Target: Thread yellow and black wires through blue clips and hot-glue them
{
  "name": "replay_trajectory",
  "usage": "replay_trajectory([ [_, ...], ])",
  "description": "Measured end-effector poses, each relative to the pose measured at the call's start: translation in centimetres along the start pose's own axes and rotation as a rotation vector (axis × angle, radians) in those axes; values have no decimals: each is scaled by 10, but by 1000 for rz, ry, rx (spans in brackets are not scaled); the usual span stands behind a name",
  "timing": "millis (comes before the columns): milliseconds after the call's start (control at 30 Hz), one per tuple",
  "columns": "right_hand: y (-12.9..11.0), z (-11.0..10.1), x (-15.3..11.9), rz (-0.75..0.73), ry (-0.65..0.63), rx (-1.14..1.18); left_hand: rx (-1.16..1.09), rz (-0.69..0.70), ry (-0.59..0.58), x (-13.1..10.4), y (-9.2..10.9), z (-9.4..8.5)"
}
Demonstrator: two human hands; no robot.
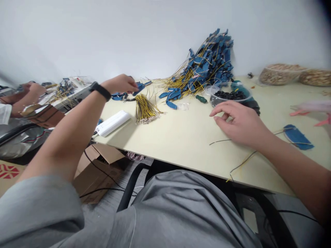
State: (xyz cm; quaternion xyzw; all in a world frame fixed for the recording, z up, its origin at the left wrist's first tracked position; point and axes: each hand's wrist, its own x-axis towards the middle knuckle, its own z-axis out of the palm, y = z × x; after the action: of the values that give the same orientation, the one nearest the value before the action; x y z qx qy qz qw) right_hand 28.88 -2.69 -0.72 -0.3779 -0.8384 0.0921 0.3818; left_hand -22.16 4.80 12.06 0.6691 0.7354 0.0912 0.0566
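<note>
My left hand (121, 84), with a black band on the wrist, reaches to the back of the table. Its fingers are pinched at the near edge of a blue plastic piece (140, 88) with wires. Just in front lies a bundle of yellow and black wires (146, 109) with pale ends. My right hand (236, 120) is held low above the table, its fingers loosely curved and apart, holding nothing visible. Behind it stands a clear bowl (244, 100) of small black parts (229, 95). Near my right forearm lies another blue piece (298, 137) with wires running from it.
A tall heap of blue wired pieces (207, 63) leans against the wall. A white box-shaped object (113, 123) sits at the left edge. Containers of small tan parts (281, 74) and pink-handled pliers (320, 113) are at right. At far left another person's hands (34, 90) are at work.
</note>
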Motion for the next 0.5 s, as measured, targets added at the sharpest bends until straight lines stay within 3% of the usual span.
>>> replay_trajectory([
  [100, -1, -1, -1, 12, 8, 28, -331, 101, -19, 27, 58, 26],
  [167, 1, -2, -1, 16, 11, 39, -396, 126, -11, 47, 91, 49],
  [267, 4, -3, -2, 4, 24, 23, -386, 137, 73, 73, 115, 75],
  [367, 5, -4, -3, -5, 47, 6, -216, 50, 295, 83, 92, 78],
  [400, 4, -4, -3, -12, 44, 3, -137, -2, 340, 82, 75, 74],
  [500, -3, -5, -4, -32, 38, -14, -18, -85, 328, 63, 8, 52],
])
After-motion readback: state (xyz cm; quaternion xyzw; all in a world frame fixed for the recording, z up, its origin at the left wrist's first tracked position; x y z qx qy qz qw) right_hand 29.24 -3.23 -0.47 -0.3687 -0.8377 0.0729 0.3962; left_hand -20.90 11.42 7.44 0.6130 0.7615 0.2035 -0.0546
